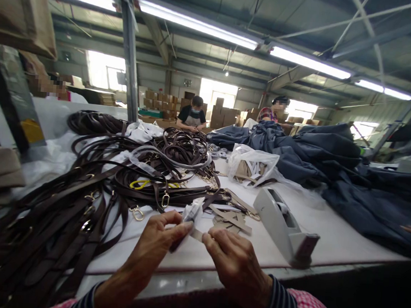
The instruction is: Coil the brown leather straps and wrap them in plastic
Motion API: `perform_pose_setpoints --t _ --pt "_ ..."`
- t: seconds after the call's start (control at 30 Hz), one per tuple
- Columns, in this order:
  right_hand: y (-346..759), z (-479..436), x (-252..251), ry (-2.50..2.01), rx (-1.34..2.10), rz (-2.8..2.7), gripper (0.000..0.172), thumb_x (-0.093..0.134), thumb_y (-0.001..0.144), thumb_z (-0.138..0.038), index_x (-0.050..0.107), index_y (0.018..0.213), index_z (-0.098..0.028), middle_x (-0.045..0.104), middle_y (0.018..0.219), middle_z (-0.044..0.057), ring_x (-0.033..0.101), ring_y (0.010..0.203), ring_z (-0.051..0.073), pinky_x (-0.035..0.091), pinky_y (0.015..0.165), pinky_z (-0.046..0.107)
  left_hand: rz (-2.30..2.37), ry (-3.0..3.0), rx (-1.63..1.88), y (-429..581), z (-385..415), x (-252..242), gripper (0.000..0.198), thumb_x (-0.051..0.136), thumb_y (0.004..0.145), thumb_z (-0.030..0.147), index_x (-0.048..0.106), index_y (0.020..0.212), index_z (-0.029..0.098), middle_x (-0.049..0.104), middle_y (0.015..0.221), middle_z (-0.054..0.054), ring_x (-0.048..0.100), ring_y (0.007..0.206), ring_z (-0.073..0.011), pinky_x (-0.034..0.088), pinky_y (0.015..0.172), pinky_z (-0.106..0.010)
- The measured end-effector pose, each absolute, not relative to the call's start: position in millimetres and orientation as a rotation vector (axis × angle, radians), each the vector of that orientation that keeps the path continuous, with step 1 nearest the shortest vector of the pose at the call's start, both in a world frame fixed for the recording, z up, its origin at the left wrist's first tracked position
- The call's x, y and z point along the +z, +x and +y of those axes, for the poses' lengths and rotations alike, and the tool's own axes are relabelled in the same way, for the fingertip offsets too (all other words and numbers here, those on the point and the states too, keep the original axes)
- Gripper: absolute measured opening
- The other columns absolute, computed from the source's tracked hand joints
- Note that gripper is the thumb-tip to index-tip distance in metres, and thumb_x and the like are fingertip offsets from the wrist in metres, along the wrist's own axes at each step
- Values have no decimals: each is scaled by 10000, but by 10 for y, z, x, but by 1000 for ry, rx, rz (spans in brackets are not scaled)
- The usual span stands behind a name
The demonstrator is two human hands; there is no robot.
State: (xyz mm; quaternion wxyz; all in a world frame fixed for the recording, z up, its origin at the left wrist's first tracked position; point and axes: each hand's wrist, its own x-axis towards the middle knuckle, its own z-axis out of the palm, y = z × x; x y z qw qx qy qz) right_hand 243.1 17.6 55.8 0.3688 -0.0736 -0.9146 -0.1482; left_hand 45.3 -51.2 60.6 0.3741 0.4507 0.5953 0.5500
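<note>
My left hand (155, 245) pinches a short dark leather strap wrapped in clear plastic (190, 218), with its end angling down below my fingers. My right hand (235, 270) sits close by, its fingertips closed on a small tan strip (196, 235) that joins the wrapped piece. Both hands are over the white table (197, 262), near its front edge. Dark brown leather straps (90, 211) with gold-coloured swivel clasps (165, 199) lie heaped to the left of my hands. Loose tan strips (230, 221) lie just beyond my right hand.
A grey tape dispenser (285, 226) stands to the right. Beyond it are a clear plastic bag of strips (250, 164) and heaped navy fabric (308, 152). Co-workers (192, 113) sit at the far side, with cardboard cartons (226, 115) behind them.
</note>
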Motion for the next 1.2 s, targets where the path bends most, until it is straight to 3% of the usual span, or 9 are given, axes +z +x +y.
perform_pose_setpoints --t 0.2,0.33,0.43,0.63,0.77,0.9,1.0,1.1,1.2 --pt "2416 206 469 -175 160 -2420 217 450 1059 -101 639 975 -166 681 1141 101 671 857 156 510 730 252 1998 2118 930 520 -610 654 93 694 872 193 717 782 204 691 926 -52 535 1042 -310 416 880 -451" --pt "2240 331 315 -262 424 -2500 134 615 986 -136 646 865 -185 679 957 40 637 731 139 466 656 235 1950 2383 625 568 -619 446 130 632 883 63 723 882 157 724 983 -94 540 1051 -310 469 897 -443" --pt "2159 398 314 -325 584 -2528 140 713 884 -70 672 813 -184 639 796 -6 614 699 141 425 646 232 1887 2361 685 505 -621 358 127 633 870 48 695 860 158 713 976 -80 540 1036 -284 484 873 -387" --pt "2081 480 490 -458 982 -2489 228 707 754 48 706 741 -180 672 747 -18 617 716 143 420 696 241 1814 2242 692 309 -615 427 177 543 963 126 702 946 202 667 923 -53 562 956 -254 452 815 -366" --pt "2030 553 511 -559 1196 -2434 187 701 743 -5 650 751 -184 684 671 -30 652 631 148 465 592 218 1898 2195 715 273 -555 413 331 423 1009 115 734 1001 226 643 857 -61 594 848 -240 431 731 -338" --pt "1975 591 508 -634 1380 -2351 317 726 693 -34 528 856 -221 674 664 -61 653 537 147 466 453 188 1929 2147 896 253 -482 324 282 519 961 113 731 1108 224 674 894 -69 635 847 -242 453 752 -334" --pt "1947 597 529 -655 1456 -2326 367 745 681 -70 545 949 -222 671 682 -64 622 491 132 463 410 182 1833 2038 1165 254 -445 239 205 590 927 157 707 1083 220 705 894 -46 662 843 -226 472 774 -328" --pt "1930 621 542 -613 1510 -2367 251 727 741 -133 638 969 -187 681 692 -37 605 490 119 487 442 193 1727 1834 1407 325 -422 197 187 619 877 166 631 1055 226 681 809 14 647 718 -175 464 674 -272" --pt "1916 661 528 -548 1477 -2422 60 741 776 -189 695 786 -152 645 639 -25 570 507 104 457 473 185 1667 1819 1463 409 -423 228 101 591 867 154 574 933 229 650 786 31 621 686 -155 447 634 -252"
